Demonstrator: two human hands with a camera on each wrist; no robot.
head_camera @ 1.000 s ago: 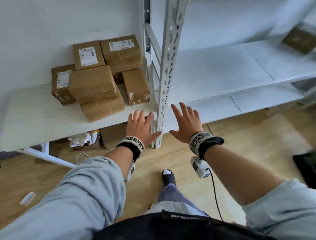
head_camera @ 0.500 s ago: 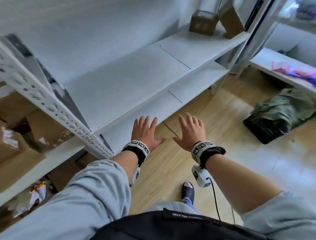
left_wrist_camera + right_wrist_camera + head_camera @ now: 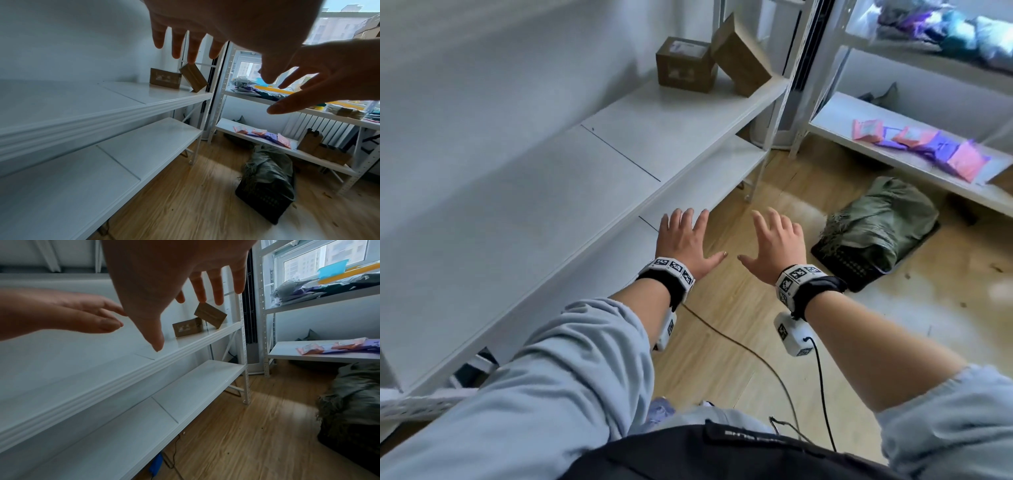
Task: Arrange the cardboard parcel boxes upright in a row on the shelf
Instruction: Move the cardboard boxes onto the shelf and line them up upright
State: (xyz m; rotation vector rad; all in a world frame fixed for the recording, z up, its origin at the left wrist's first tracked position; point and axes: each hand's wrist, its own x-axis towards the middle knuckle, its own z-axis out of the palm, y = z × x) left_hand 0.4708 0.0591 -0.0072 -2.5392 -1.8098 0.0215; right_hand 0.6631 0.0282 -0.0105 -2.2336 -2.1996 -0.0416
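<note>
Two cardboard parcel boxes stand at the far end of the white shelf (image 3: 592, 178). One box (image 3: 683, 65) sits flat with a label on top; the other box (image 3: 741, 56) leans tilted against the end post. Both show in the wrist views too: the flat box (image 3: 165, 80) (image 3: 188, 327) and the tilted box (image 3: 194, 77) (image 3: 210, 315). My left hand (image 3: 683, 236) and right hand (image 3: 777, 240) hover side by side in front of the shelf edge, fingers spread, holding nothing, well short of the boxes.
A lower white shelf (image 3: 152, 142) runs under the main one. A second rack (image 3: 914, 161) on the right carries pink and purple packets (image 3: 924, 144). A dark crate with green cloth (image 3: 876, 233) sits on the wooden floor. A cable (image 3: 739, 346) trails there.
The view has swung right along the shelf: the stack of boxes at the left end has left the frame and the two far boxes are nearer. Both hands stay open and empty.
</note>
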